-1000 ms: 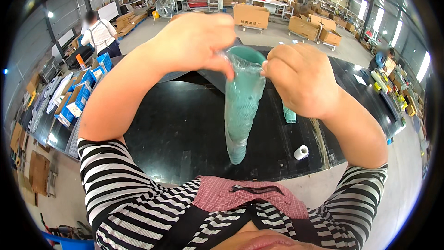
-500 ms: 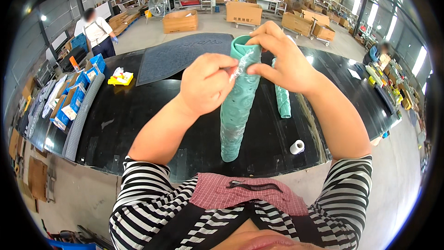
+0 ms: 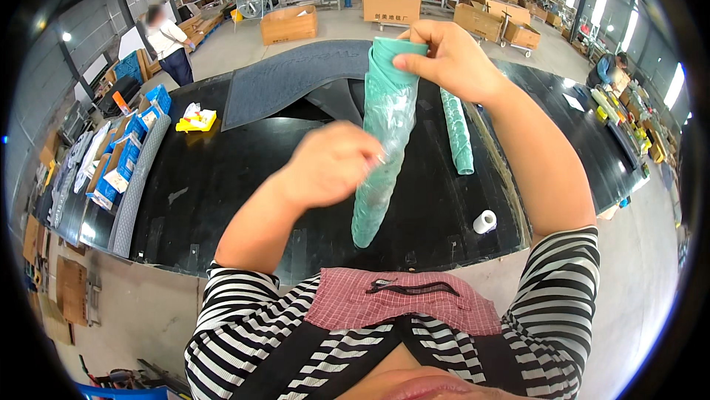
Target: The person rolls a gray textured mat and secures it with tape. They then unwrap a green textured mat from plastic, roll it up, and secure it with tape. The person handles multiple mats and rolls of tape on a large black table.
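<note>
A green rolled-up mat (image 3: pixel 386 78), partly covered in shiny clear plastic film (image 3: pixel 396 122), stands nearly upright in front of me, its lower end over the black table (image 3: pixel 222 200). My right hand (image 3: pixel 457 63) grips its top rim, thumb on the outer face and fingers behind. Lower down, at the roll's left side, my left hand (image 3: pixel 329 163) is closed in a pinch on the film; motion blurs it somewhat. Right of the held roll lies a second film-wrapped green roll (image 3: pixel 456 137). Nearer me sits a small white roll (image 3: pixel 485 222).
Across the table's far side spreads a large dark mat (image 3: pixel 296 78). A yellow tissue box (image 3: pixel 196 119) stands at the left, near a long grey roll (image 3: pixel 139 189) and blue-white cartons (image 3: pixel 118 167). One person (image 3: pixel 168 45) stands far left, another (image 3: pixel 610 73) far right.
My left hand has moved down along the roll from near its top. The right hand keeps hold of the top rim, and the roll's lower end has risen slightly.
</note>
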A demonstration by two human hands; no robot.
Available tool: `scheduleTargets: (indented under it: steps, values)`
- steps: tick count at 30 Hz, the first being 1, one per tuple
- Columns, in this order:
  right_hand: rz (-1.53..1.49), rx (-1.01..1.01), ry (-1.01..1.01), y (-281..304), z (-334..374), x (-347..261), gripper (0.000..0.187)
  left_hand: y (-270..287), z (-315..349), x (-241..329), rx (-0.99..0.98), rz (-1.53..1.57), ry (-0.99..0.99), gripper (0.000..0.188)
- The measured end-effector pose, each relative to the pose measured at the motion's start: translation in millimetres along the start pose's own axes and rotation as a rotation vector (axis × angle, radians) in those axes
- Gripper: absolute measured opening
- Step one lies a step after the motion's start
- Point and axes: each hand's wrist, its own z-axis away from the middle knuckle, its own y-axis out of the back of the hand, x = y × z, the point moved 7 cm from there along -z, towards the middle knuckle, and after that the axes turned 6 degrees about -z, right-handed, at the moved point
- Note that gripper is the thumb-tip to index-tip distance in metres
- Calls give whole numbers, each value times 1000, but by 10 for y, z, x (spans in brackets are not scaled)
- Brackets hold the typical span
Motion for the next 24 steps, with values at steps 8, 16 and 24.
scheduleTargets:
  steps: [8,16,24]
  values:
    - [485,237,-74,-14,-240,53,60,-672,440,362,-339,201,64,15]
    - [296,-117,-61,83,-164,285,34,-1053,1822,455,-731,180,301,11]
    - [136,507,-291,311,-170,1642,45,-999,4018,1235,-1263,529,1156,29]
